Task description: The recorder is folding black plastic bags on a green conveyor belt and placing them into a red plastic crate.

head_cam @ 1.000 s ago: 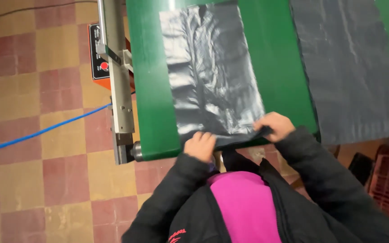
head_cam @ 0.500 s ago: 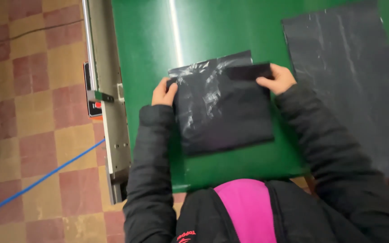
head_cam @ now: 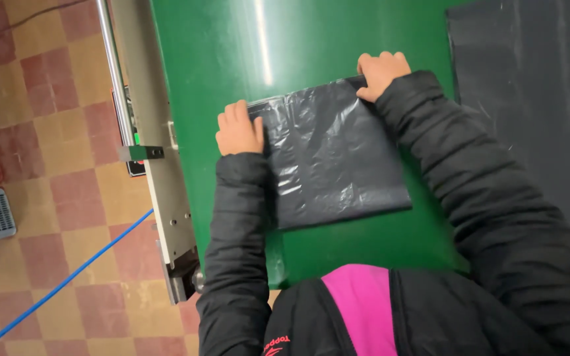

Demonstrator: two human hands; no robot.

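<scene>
Green conveyor belt (head_cam: 232, 53) lies under both hands. Left hand (head_cam: 239, 130) and right hand (head_cam: 380, 71), set apart, each pinch a far corner of a folded black plastic bag (head_cam: 331, 165) between them. Checkered floor tiles (head_cam: 47, 79) lie left of the left hand.

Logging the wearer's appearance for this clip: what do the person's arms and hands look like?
Both arms are covered in long, puffy black jacket sleeves with snug cuffs at the wrists. The left hand and right hand are bare, no gloves. The open black jacket shows a bright pink top and small red lettering.
</scene>
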